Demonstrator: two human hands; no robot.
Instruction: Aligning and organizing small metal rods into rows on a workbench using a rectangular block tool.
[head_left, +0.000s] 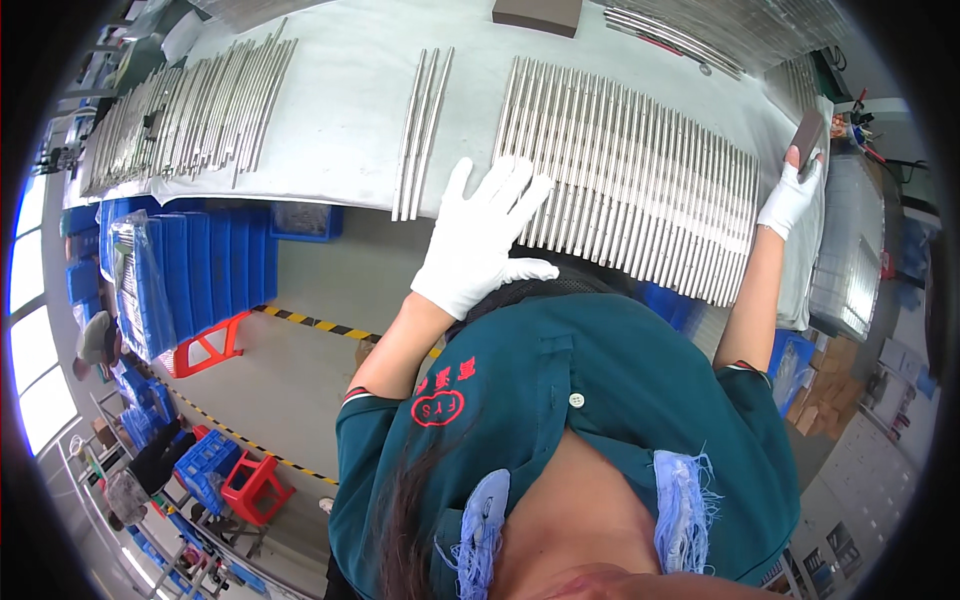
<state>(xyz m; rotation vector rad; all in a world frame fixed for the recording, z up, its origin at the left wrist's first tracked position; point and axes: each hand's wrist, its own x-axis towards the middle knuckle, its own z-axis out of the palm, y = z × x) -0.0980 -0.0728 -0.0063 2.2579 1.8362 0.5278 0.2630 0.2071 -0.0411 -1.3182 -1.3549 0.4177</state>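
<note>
Both gloved: our left hand (480, 235) flat, fingers spread wide on the rod row (640, 180) at bench (340, 110) near edge; right hand (793, 190) grips a dark block (808, 135) at the row's right end.

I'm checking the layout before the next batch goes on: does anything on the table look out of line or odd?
Mostly tidy. The main row of metal rods lies parallel under the left hand. A small group of rods sits apart, and the left pile is splayed and overlapping. The right hand holds a dark block.
</note>
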